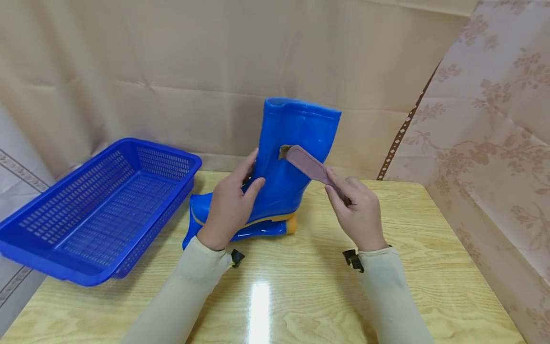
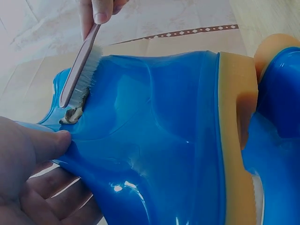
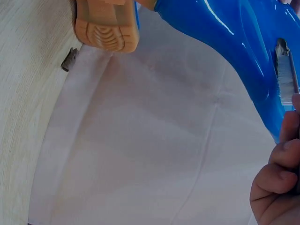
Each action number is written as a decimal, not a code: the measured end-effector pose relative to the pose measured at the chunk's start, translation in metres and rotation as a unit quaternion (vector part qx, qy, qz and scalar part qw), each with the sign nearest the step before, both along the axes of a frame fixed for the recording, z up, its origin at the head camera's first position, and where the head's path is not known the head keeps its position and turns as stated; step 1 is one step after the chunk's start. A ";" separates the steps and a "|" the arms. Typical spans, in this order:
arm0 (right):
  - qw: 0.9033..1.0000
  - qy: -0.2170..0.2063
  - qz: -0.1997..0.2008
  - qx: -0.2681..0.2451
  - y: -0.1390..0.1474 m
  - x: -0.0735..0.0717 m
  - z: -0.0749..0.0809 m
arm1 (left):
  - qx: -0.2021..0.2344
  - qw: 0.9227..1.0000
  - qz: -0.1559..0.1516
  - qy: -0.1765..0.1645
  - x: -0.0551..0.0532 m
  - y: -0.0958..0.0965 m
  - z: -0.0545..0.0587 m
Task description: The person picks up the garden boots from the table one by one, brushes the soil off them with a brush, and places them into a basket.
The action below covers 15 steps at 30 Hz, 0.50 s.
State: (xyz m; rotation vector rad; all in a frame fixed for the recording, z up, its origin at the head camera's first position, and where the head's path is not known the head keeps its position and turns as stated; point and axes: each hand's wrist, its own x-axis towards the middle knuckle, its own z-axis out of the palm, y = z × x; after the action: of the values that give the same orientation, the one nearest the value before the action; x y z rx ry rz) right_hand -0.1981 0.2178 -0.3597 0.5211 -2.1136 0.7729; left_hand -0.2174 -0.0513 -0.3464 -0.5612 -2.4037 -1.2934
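A blue rain boot point(image 1: 301, 129) with a yellow-orange sole point(image 2: 236, 89) stands upright, tilted slightly, above a second blue boot point(image 1: 262, 231) lying on its side. My left hand point(image 1: 229, 203) grips the upper boot at the front of its ankle, thumb on the near side and fingers behind. Between thumb and fingers of my right hand point(image 1: 358, 210) is the handle of a mauve scrubbing brush point(image 1: 308, 163). Its pale bristles point(image 2: 84, 82) touch the boot's shaft, at a brown, mud-like smear point(image 2: 72, 115).
To the left, a blue plastic basket point(image 1: 189, 167) with slotted walls sits on the wood-grain table point(image 1: 309, 306). Beige cloth point(image 1: 172, 71) hangs behind the table, and a floral cloth point(image 1: 494, 143) hangs along the right side.
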 end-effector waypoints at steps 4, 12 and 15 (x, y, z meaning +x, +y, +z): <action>0.999 0.003 0.032 -0.001 -0.001 0.001 0.001 | -0.004 1.000 -0.013 0.006 0.000 -0.001 0.000; 0.998 0.023 0.066 0.000 -0.006 0.003 0.002 | -0.012 0.999 -0.039 0.010 0.002 -0.001 0.001; 0.999 0.017 0.043 -0.001 -0.006 0.003 0.002 | -0.015 0.999 -0.030 0.008 0.001 0.000 0.000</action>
State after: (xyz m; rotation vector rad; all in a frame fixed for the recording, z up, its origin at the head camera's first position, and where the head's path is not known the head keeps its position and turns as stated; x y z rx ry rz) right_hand -0.1947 0.2122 -0.3579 0.6239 -2.0705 0.8092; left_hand -0.2162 -0.0517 -0.3461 -0.6537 -2.4149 -1.2742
